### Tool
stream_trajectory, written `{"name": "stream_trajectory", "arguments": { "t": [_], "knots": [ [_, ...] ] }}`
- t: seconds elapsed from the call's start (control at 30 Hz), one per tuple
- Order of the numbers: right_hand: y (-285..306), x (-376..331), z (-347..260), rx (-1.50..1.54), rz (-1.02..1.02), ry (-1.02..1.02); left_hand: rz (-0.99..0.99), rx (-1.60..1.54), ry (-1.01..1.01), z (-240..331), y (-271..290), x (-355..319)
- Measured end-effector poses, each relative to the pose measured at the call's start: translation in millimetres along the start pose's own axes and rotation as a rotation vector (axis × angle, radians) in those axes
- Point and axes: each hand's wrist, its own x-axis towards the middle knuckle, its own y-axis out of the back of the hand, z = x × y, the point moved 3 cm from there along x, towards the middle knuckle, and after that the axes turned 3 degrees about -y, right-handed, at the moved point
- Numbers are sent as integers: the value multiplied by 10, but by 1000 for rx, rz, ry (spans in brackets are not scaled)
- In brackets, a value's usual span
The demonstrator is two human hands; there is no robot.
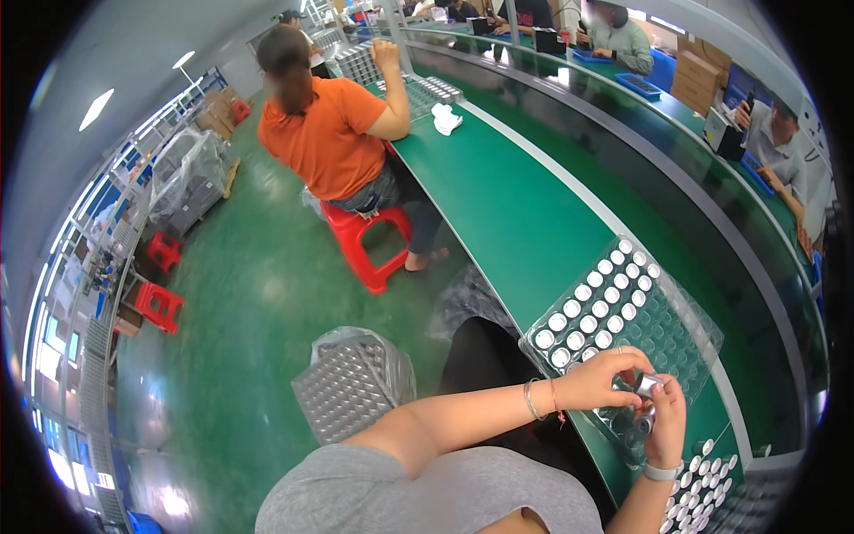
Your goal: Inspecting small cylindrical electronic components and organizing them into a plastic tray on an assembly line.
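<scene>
Grey shirt [436, 498] of the wearer fills the bottom edge. One long green table [507, 196] stretches away beyond, bearing one clear plastic tray [698, 334]. Over the tray's near end are two bare hands: the left hand [598, 381] pinches an upper cylinder [648, 384] between thumb and fingers; the right hand [669, 423] curls round a lower cylinder [647, 420], its fingertips partly hidden. Both cylinders look short, smooth, shiny silver. At least twenty white-topped round pieces [583, 292] sit in the tray.
</scene>
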Motion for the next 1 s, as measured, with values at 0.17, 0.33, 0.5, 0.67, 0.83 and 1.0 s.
{"name": "stream_trajectory", "arguments": {
  "t": [0.17, 0.33, 0.5, 0.67, 0.83, 1.0],
  "knots": [
    [7, 88, 53, 3, -24, 67, 19, -42, 20, -66, -52, 59],
    [70, 175, 42, 26, 126, 161, 136, -148, 93, -182, 31, 100],
    [295, 156, 59, 35, 236, 197, 131, -388, 111, -273, -27, 152],
    [456, 169, 171, 108, 130, 179, 145, -204, 87, -196, -21, 134],
    [355, 150, 161, 82, 64, 186, 113, -95, 61, -148, 20, 123],
    [372, 168, 193, -16, 132, 198, 117, -123, 106, -191, 29, 124]
  ]
}}
